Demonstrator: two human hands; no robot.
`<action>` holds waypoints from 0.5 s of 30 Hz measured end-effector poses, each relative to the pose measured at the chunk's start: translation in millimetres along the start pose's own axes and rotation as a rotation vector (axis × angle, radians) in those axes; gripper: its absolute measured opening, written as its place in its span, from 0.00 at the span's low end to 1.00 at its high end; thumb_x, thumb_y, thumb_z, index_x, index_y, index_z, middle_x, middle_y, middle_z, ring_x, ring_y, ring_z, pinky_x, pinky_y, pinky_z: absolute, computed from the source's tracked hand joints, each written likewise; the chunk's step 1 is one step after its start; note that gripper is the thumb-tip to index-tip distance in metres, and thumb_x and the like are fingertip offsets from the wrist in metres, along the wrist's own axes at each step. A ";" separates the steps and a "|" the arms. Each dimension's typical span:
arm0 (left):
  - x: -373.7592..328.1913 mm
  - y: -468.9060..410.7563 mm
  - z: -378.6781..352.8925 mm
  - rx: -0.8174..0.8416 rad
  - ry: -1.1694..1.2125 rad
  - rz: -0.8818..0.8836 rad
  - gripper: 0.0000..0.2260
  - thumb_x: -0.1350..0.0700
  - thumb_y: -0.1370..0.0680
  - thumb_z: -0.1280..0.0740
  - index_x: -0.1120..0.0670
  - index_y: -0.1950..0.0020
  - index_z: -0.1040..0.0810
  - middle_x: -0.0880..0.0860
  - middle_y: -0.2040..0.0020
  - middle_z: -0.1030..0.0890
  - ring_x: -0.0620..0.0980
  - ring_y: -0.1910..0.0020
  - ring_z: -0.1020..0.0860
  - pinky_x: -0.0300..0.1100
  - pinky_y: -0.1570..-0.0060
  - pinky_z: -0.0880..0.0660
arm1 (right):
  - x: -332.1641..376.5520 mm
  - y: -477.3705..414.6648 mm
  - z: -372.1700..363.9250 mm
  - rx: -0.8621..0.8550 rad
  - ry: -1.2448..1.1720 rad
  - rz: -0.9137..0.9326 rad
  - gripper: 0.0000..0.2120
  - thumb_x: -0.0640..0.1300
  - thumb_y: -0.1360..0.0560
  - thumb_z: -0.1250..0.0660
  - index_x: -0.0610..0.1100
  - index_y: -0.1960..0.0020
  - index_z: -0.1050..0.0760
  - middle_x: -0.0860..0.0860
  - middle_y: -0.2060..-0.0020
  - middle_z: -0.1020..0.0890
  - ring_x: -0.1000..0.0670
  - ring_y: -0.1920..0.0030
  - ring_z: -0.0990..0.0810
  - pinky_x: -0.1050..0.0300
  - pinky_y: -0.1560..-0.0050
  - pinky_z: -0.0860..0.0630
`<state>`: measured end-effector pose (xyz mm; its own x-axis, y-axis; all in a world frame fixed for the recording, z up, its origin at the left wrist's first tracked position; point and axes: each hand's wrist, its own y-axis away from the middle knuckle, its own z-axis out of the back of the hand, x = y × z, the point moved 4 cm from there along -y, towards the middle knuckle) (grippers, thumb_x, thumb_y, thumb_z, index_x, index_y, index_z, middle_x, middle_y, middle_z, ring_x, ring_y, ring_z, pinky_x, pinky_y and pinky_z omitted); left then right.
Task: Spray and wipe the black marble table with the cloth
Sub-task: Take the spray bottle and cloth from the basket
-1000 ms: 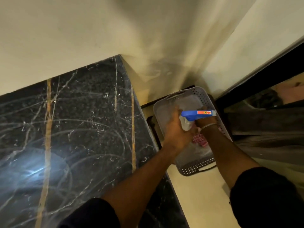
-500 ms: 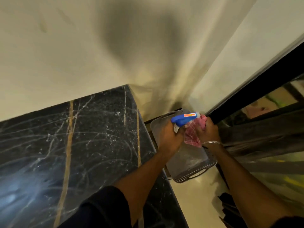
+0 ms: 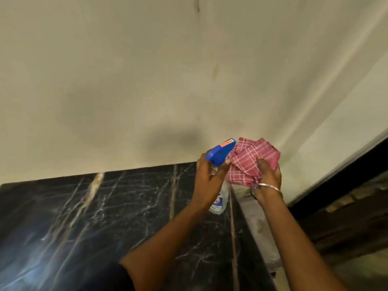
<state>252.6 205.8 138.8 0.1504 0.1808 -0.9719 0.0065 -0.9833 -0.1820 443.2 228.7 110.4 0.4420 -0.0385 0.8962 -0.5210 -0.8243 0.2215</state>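
The black marble table (image 3: 117, 217), veined in white and gold, fills the lower left against the wall. My left hand (image 3: 207, 179) grips a clear spray bottle (image 3: 219, 201) with a blue trigger head, held over the table's right end. Beside it, my right hand (image 3: 267, 175) clutches a bunched red-and-white checked cloth (image 3: 252, 160), raised above the table's right edge. The two hands almost touch. Part of the bottle's body is hidden behind my left hand.
A cream wall (image 3: 147, 80) rises directly behind the table. A grey basket (image 3: 260, 227) sits low beside the table's right edge, mostly hidden by my right arm. Dark glass or a black frame (image 3: 346, 206) runs along the right.
Both hands have lifted the spray bottle and the cloth out of the grey basket and up over the table's right end. The view has tilted upward toward the wall.
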 end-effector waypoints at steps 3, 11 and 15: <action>-13.4 24.7 86.1 -0.044 -0.005 0.063 0.17 0.55 0.21 0.32 0.48 0.33 0.28 0.55 0.38 0.23 0.47 0.43 0.20 0.36 0.46 0.23 | -36.2 62.1 -52.1 0.044 -0.094 -0.202 0.28 0.34 0.32 0.27 0.42 0.33 0.28 0.41 0.42 0.19 0.38 0.46 0.18 0.40 0.49 0.20; -12.3 117.1 287.2 -0.179 -0.162 0.129 0.17 0.55 0.23 0.29 0.54 0.36 0.24 0.59 0.43 0.19 0.49 0.48 0.18 0.36 0.52 0.23 | -155.7 210.5 -135.6 0.118 -0.053 -0.548 0.25 0.32 0.29 0.31 0.42 0.33 0.28 0.39 0.44 0.19 0.37 0.46 0.19 0.41 0.57 0.19; -16.1 149.5 338.9 -0.194 -0.284 0.131 0.17 0.51 0.26 0.26 0.51 0.39 0.23 0.54 0.43 0.20 0.50 0.47 0.19 0.42 0.48 0.24 | -185.6 263.3 -157.8 0.172 -0.054 -0.601 0.22 0.30 0.28 0.35 0.41 0.35 0.26 0.40 0.48 0.18 0.38 0.50 0.18 0.42 0.56 0.20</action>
<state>-83.9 63.0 76.7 -0.1182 0.0250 -0.9927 0.1973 -0.9792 -0.0481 108.8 108.0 63.1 0.6596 0.4353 0.6127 -0.0470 -0.7897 0.6117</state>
